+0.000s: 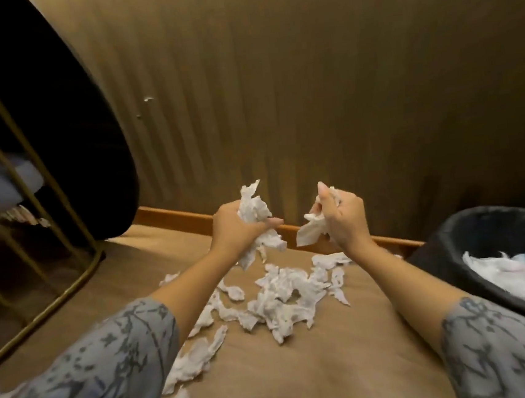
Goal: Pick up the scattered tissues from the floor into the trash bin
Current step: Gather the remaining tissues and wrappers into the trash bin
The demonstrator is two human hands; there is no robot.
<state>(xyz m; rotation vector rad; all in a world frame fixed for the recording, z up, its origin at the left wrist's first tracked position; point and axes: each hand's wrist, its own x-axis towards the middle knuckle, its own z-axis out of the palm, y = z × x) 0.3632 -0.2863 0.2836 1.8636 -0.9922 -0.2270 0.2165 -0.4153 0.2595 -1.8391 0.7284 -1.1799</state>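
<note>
Torn white tissues (283,296) lie scattered on the brown floor in the middle of the view, with more pieces (193,362) trailing toward the lower left. My left hand (232,230) is raised above the pile, closed on a crumpled wad of tissue (254,212). My right hand (345,219) is also raised, gripping a smaller tissue piece (310,231) that hangs to its left. A black-lined trash bin (451,238) stands at the right edge, holding white tissues and coloured scraps.
A ribbed brown wall with a wooden skirting board (173,215) runs behind the pile. A dark chair (65,128) with a brass wire frame (40,303) stands at the left. Both forearms wear grey patterned sleeves.
</note>
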